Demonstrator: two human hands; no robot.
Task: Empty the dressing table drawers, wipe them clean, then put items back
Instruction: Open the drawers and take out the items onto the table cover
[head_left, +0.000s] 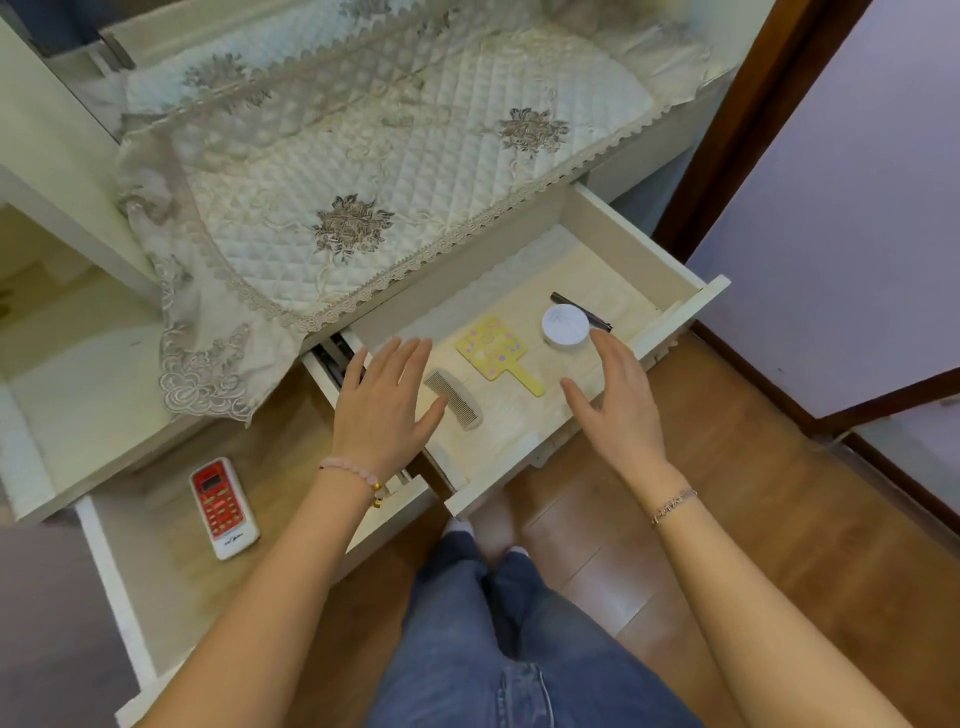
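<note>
The upper drawer (670, 325) of the white dressing table is pulled out. Inside lie a pale comb (460, 400), a yellow hand mirror (501, 353) with pink dots, a round white jar (565, 325) and a black pen-like stick (602, 323) behind the jar. My left hand (387, 405) hovers over the drawer's left end with straight spread fingers, its thumb just beside the comb. My right hand (618, 397) hovers over the right part, fingers straight, close to the jar. Neither hand holds anything.
A lower drawer (119, 597) is pulled out at the left with a red-and-white remote control (223, 506) in it. A quilted lace-edged cloth (363, 171) covers the tabletop and hangs over its left corner. A brown door frame (727, 130) stands at the right; wooden floor lies below.
</note>
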